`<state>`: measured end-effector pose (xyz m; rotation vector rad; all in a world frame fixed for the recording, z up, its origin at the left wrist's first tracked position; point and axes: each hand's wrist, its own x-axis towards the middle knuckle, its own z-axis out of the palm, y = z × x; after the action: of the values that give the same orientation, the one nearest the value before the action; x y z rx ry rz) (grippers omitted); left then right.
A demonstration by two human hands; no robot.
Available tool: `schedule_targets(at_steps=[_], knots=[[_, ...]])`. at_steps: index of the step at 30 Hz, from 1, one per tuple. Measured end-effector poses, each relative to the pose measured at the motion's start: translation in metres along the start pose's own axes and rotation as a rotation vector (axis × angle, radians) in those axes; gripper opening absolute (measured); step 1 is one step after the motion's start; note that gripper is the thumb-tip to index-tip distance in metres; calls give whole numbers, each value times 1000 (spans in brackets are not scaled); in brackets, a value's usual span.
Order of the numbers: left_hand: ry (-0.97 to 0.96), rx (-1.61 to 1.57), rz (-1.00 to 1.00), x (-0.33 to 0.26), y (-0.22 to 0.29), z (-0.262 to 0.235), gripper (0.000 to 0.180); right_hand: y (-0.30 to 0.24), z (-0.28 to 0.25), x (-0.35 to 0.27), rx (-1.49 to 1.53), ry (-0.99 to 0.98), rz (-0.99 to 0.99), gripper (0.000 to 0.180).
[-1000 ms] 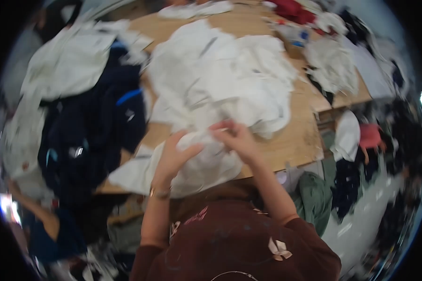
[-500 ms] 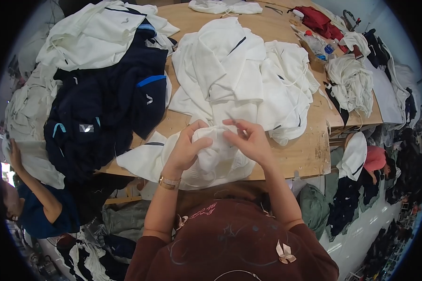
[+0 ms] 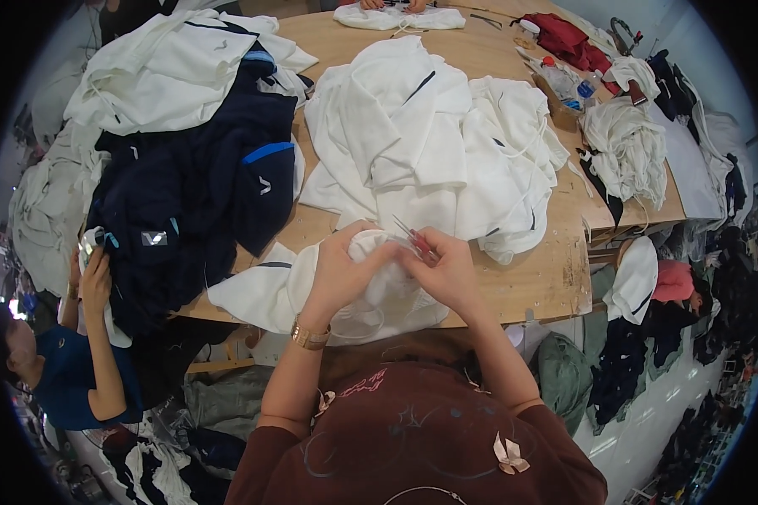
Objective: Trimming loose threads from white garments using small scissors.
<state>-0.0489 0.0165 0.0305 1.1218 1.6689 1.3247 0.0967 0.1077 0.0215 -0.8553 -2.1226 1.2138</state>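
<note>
Left hand [image 3: 345, 265] is gripping a bunched white garment [image 3: 387, 310] at the near edge of the worktop [image 3: 543, 282], seemingly steadying its raised fold, while the right hand [image 3: 443, 268] is pinching a slim pointed tool [image 3: 403, 225] just beside it, probably for close control.

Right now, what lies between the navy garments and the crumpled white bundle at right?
In the head view, mainly a heap of white garments lies between the navy garments and that white bundle, with wooden tabletop showing on either side.
</note>
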Motion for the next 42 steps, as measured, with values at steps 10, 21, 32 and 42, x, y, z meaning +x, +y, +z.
schedule_targets(at_steps=[10, 21, 32, 42], knots=[[-43, -162, 102, -1, -6, -3, 26, -17, -12, 8, 378, -44, 61, 18], [-80, -429, -35, -8, -4, -8, 30, -14, -25, 13, 446, 84, 58, 16], [-177, -254, 94, 0, -1, -13, 25, 11, -21, -1, -94, -51, -123, 24], [-89, 464, 179, -1, 26, -19, 19, 4, 2, -3, 306, -134, 123, 21]])
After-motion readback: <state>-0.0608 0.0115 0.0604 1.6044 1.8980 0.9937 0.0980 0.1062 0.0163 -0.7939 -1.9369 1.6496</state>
